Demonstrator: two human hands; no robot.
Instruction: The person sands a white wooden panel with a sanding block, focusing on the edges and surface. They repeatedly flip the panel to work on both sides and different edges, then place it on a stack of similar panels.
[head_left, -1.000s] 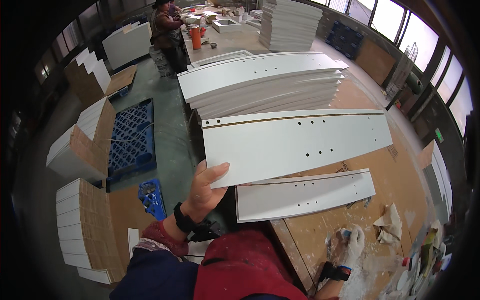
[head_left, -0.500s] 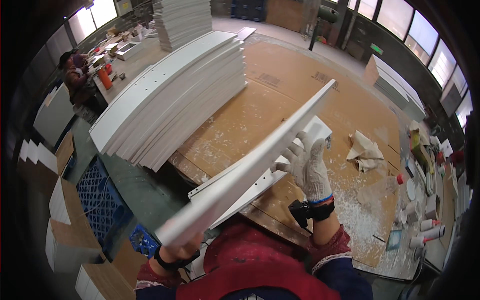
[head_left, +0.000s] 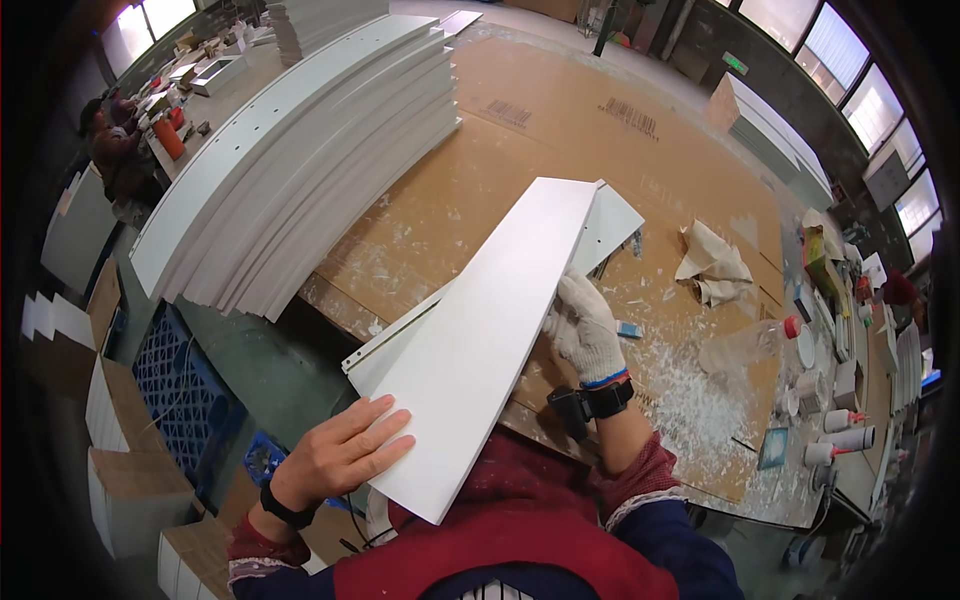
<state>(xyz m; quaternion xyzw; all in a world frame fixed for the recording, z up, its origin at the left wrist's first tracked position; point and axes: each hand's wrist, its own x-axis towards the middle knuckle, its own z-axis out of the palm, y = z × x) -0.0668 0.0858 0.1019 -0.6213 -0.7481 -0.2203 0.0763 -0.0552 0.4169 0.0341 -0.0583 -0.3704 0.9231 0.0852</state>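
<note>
A long white board [head_left: 480,330] slants across in front of me, its broad face up. My bare left hand [head_left: 345,448] holds its near left end, fingers across the top face and thumb hidden. At its right edge, my right hand [head_left: 588,335] in a white knit glove grips with bent fingers; some fingertips are hidden by the board. Beneath lies another white panel [head_left: 612,222] with small holes, mostly covered by the held board. A small blue block [head_left: 628,329] is beside the gloved hand.
A tall stack of white boards [head_left: 320,150] stands at the left of the cardboard-covered table [head_left: 560,130]. Crumpled paper [head_left: 714,264], white shavings [head_left: 690,410] and a clear bottle with a red cap [head_left: 750,345] lie right. A blue pallet [head_left: 180,375] is on the floor. Someone [head_left: 115,150] stands far left.
The board has turned from its narrow edge to show its broad face, and its far end has come down. My left hand has moved up onto its face.
</note>
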